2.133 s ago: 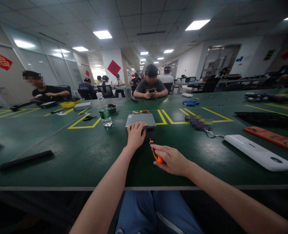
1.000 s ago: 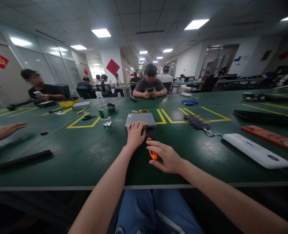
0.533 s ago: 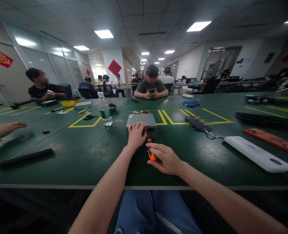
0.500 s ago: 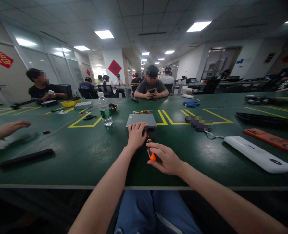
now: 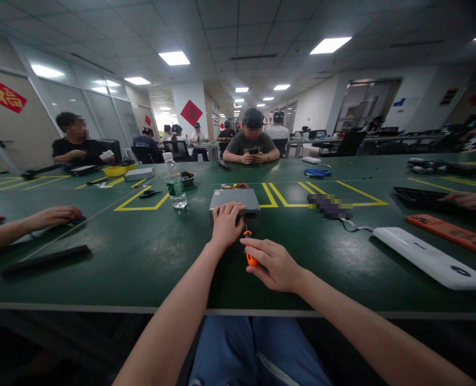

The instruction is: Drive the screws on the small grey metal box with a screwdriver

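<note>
The right hand (image 5: 276, 262) is the nearer of the two to the table's near edge. It is clenched around the orange handle of a small screwdriver (image 5: 249, 258), thumb and fingers wrapped over the grip. The tool's long axis runs away from the body and slightly up. The thin shaft leaves the top of the handle and points at the near face of the grey metal box (image 5: 240, 198). The tip lies just at that face; contact cannot be confirmed.

The left hand (image 5: 226, 224) lies just beyond and to the left of the screwdriver. It grasps the box at its near top edge, palm down, fingers laid over the lid. The box sits flat on the green table (image 5: 141, 252), directly ahead of both hands, long side across the view.

Further out:
- a water bottle (image 5: 175, 183) stands left of the box, well apart;
- a white elongated device (image 5: 429, 258) lies to the right;
- a co-worker's hand (image 5: 55, 217) rests on the table at far left.
</note>
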A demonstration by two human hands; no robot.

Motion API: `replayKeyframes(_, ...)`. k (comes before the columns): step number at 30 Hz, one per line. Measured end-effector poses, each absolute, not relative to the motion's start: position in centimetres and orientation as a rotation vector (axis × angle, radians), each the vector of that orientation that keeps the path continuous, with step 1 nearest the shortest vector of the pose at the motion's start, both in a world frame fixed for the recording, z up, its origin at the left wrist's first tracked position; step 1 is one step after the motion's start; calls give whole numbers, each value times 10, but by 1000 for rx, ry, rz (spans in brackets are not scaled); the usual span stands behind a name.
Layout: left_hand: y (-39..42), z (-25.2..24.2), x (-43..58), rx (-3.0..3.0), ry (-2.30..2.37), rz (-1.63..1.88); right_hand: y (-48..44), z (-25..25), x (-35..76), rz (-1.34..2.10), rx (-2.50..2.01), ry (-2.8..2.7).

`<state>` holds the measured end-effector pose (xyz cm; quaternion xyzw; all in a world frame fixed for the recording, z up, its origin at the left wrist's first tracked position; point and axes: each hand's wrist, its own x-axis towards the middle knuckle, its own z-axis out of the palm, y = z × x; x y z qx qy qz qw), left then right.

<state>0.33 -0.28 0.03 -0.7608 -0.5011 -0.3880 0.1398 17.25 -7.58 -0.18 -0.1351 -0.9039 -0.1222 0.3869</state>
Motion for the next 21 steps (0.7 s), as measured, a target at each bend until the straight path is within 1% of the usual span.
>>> replayKeyframes(6,-3,1,4,-2206,-1468,-1102,-76,-2,175,-196,-395,-2330)
replayKeyframes(12,-3,1,4,-2209,-1479,-1096,-74,-4,174,-317,-393,-2324)
replayKeyframes(18,-3,0,4,-2210,-1494,-1089,-73,-7,175,-157,-376,-2245)
replayKeyframes(21,-2,0,4,-2208,-1496,-1087,-74,-5,176,-135,-383,-2283)
